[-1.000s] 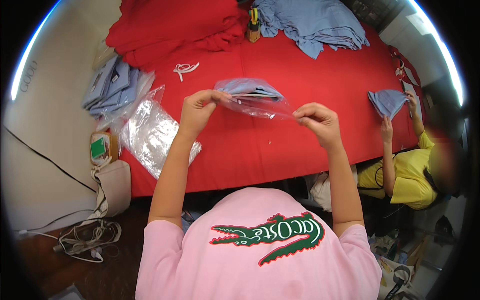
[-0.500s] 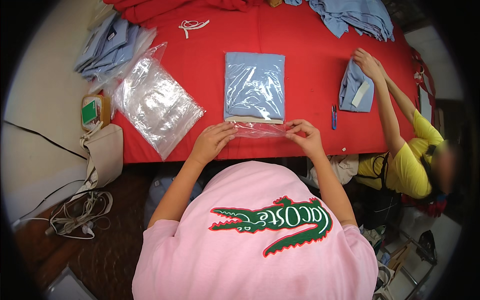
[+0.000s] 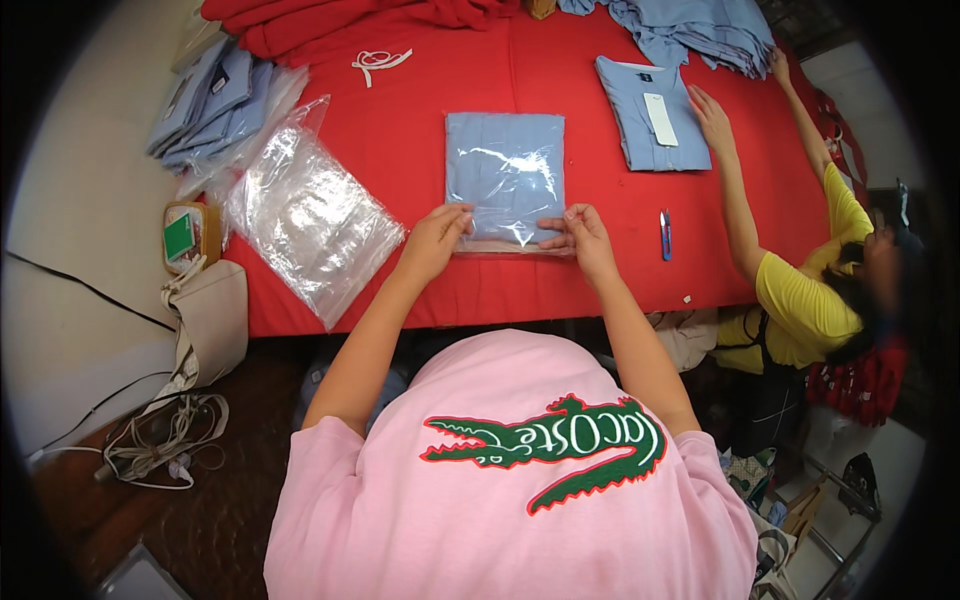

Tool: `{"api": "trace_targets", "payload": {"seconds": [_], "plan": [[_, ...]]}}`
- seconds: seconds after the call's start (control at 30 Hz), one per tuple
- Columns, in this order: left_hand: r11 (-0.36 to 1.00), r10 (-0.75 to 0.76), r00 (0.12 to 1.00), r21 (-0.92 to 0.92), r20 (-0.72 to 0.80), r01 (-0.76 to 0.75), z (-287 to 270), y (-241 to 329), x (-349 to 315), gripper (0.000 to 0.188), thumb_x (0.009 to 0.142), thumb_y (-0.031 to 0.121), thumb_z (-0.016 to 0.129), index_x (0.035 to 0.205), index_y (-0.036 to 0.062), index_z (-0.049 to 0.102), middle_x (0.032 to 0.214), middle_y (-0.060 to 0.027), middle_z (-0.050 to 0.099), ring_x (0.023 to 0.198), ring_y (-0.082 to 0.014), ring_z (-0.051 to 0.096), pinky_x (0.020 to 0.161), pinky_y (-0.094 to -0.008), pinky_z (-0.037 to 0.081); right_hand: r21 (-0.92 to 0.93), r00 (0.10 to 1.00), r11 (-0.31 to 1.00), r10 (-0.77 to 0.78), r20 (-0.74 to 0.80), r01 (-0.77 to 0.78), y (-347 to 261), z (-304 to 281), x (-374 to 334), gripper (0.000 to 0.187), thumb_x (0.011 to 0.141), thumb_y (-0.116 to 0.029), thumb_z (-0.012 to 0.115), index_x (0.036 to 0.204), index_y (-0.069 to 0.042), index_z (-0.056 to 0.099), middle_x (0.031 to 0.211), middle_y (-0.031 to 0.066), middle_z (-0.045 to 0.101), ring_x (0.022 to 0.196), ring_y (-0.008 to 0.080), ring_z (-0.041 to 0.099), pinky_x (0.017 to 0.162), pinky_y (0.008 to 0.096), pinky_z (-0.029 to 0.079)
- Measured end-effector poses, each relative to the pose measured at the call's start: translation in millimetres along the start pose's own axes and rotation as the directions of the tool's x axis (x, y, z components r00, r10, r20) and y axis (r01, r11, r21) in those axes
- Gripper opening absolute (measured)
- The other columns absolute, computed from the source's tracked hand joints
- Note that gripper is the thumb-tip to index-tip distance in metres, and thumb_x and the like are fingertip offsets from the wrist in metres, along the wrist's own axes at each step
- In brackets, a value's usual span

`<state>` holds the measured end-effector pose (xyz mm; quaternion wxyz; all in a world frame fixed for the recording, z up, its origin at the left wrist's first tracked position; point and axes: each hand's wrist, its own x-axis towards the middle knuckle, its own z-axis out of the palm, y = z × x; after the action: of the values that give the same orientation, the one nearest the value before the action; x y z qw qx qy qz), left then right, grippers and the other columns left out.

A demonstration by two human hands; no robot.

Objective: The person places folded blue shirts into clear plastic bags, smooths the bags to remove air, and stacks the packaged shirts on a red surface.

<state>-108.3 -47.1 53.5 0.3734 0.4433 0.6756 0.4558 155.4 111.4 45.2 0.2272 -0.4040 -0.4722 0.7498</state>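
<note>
A folded light-blue shirt in a clear plastic bag [image 3: 505, 165] lies flat on the red-covered table in front of me. My left hand [image 3: 438, 243] is closed on the bag's left edge near its lower corner, thumb and fingers together. At the opposite lower corner, my right hand [image 3: 585, 241] has its fingertips over the bag's edge, with the thumb raised beside them. The bag's open end, closest to me, is folded in, and a pale strip shows along it.
Empty clear bags [image 3: 310, 225] lie left, beside stacked folded blue shirts [image 3: 210, 100]. Blue snips [image 3: 666, 236] lie right. A co-worker in a yellow top [image 3: 810, 300] reaches past a folded shirt with a white tag [image 3: 650, 125] toward a blue garment pile [image 3: 700, 35].
Both my hands have moved forward from the loose flap onto the bag's lower sides, and the flap is now folded in. The co-worker's folded shirt has moved farther away and now lies flat.
</note>
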Motion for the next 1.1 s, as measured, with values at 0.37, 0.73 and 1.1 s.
{"api": "trace_targets", "payload": {"seconds": [0.37, 0.73, 1.1], "plan": [[0.962, -0.272, 0.95, -0.064, -0.152, 0.265, 16, -2, 21, 0.038, 0.115, 0.032, 0.049, 0.103, -0.0025, 0.06, 0.076, -0.0151, 0.071, 0.053, -0.0225, 0.07, 0.044, -0.034, 0.054, -0.357, 0.95, 0.93, -0.188, -0.25, 0.09, -2, 27, 20, 0.018, 0.115, -0.023, 0.051, 0.119, -0.005, 0.052, 0.086, 0.0132, 0.074, 0.055, 0.0162, 0.069, 0.045, 0.0284, 0.053], [0.682, 0.004, 0.955, 0.699, -0.295, 0.213, 35, -3, 17, 0.022, 0.109, 0.016, 0.049, 0.106, -0.0035, 0.057, 0.081, -0.0293, 0.07, 0.071, -0.0475, 0.073, 0.061, -0.059, 0.058, -0.938, 0.844, 0.338, -0.478, -0.243, -0.078, -11, 28, 42, 0.017, 0.101, -0.021, 0.069, 0.106, -0.008, 0.06, 0.095, 0.0147, 0.073, 0.082, 0.0364, 0.072, 0.073, 0.0505, 0.055], [0.59, 0.221, 0.975, 0.793, 0.023, -0.152, 53, 33, 77, 0.068, 0.101, 0.04, 0.066, 0.164, 0.0239, 0.045, 0.178, -0.0169, 0.02, 0.163, -0.0481, 0.013, 0.126, -0.0724, 0.015, -0.865, 0.735, 0.019, -0.537, 0.414, 0.501, -4, 54, 38, 0.066, 0.101, -0.021, 0.064, 0.16, -0.002, 0.042, 0.167, 0.0228, 0.041, 0.156, 0.0396, 0.036, 0.127, 0.0526, 0.031]]}}
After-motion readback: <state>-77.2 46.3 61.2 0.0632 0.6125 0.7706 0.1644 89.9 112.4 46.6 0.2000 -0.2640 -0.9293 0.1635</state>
